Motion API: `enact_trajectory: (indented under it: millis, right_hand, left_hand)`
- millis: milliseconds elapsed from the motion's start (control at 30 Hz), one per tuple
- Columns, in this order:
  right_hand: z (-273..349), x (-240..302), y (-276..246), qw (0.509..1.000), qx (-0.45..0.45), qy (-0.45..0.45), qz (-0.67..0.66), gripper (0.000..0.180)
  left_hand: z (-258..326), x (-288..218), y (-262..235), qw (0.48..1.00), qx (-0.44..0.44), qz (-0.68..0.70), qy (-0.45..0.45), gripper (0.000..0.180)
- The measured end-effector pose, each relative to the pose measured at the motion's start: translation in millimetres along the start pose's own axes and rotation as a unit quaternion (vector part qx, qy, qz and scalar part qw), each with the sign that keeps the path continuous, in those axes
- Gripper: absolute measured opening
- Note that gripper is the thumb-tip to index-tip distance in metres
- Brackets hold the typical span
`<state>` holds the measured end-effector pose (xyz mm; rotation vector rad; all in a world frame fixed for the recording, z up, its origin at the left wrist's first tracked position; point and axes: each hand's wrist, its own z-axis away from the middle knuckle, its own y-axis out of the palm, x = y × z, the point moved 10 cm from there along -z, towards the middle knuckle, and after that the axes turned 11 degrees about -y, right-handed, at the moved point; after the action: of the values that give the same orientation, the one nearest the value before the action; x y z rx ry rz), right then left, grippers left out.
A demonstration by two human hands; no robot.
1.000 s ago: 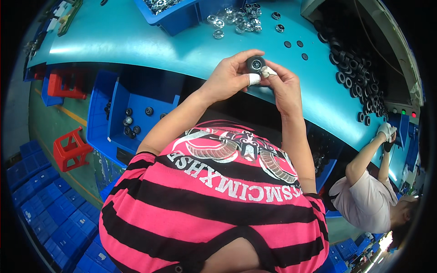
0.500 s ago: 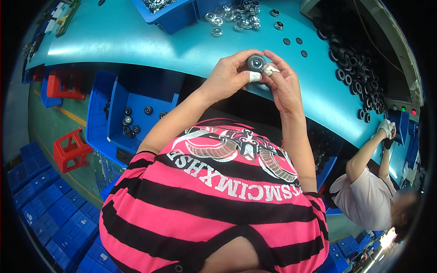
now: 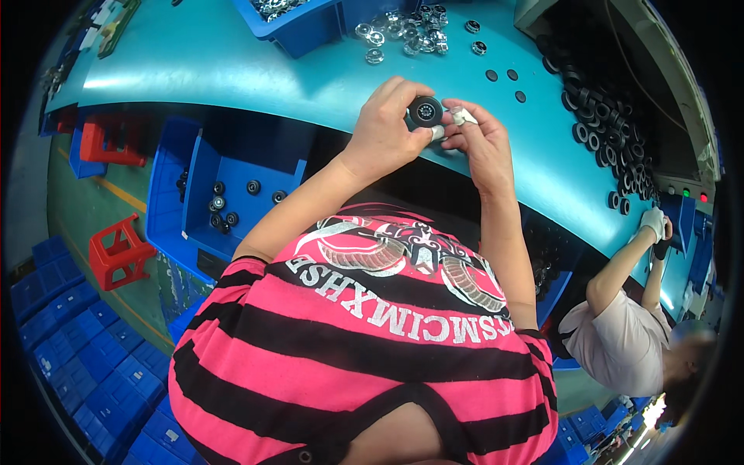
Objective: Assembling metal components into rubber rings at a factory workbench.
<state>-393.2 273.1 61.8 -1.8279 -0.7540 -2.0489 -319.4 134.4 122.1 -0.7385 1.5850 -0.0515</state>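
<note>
A small black toy wheel [image 3: 425,111] with a dark spoked hub is pinched between the thumb and fingers of my left hand [image 3: 381,128], above the near edge of the turquoise table [image 3: 294,89]. White tape wraps the left thumb. Just right of the wheel is my right hand [image 3: 488,143], its fingers bent and apart, with nothing visible between them. One of its fingers also has white tape. Farther back lie a group of shiny chrome hubs [image 3: 415,35] and several small black discs [image 3: 512,75]. Black tyres [image 3: 604,124] are heaped at the right.
A blue bin [image 3: 298,39] of chrome parts stands at the back. Below the table's left side, another blue bin [image 3: 260,217] holds several finished-looking wheels. Red stools [image 3: 120,252] and stacked blue crates [image 3: 101,364] are on the floor. A co-worker [image 3: 620,333] sits at the right.
The wheel has shifted slightly left and turned in my left hand. My right fingers, close against it before, have drawn a little away.
</note>
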Motion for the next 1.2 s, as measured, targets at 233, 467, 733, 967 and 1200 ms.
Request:
enact_trajectory:
  millis: [233,467,733,967,1200]
  right_hand:
    - [-2,1,5,0.996,0.03,-0.018,0.076,0.032]
    - [-52,68,-70,0.91,-0.034,-0.189,0.368,0.021]
    - [-144,120,-154,0.531,-0.124,-0.272,0.793,0.044]
    - [-154,113,-149,0.543,-0.087,-0.278,0.787,0.043]
    - [-58,88,-18,0.899,0.072,-0.271,0.337,0.048]
  left_hand:
    - [0,-5,6,1.0,-0.002,-0.008,0.018,0.041]
    - [30,11,-78,0.989,0.036,-0.141,-0.027,0.044]
    - [148,140,-224,0.828,0.028,-0.446,-0.339,0.06]
    - [61,27,-98,0.987,0.038,-0.131,-0.09,0.034]
    - [-2,26,5,0.965,0.125,0.201,-0.111,0.047]
